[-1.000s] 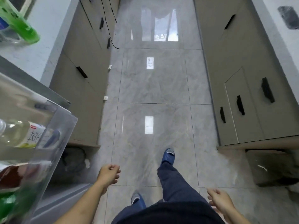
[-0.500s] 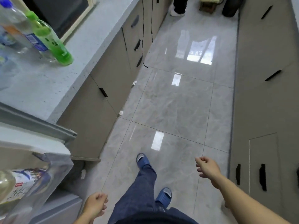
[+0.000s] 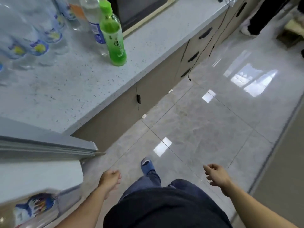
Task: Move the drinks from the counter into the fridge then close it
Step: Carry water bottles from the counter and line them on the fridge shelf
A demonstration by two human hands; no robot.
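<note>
A green tea bottle stands upright on the speckled grey counter, nearest the counter's front edge. Behind it is a clear bottle with a blue label, and several clear water bottles crowd the far left. The open fridge door juts out at the lower left, with a bottle lying in its clear door shelf. My left hand hangs loosely curled and empty beside the door. My right hand is low over the floor, fingers loosely apart, holding nothing.
A microwave sits at the back of the counter. Beige cabinets with black handles run below it, and more cabinets line the right. Another person's legs stand at the far end of the glossy tiled floor.
My view has swung left and up, bringing the counter and its bottles closer. My left hand rose beside the fridge door; my right hand sank lower. Both stay empty.
</note>
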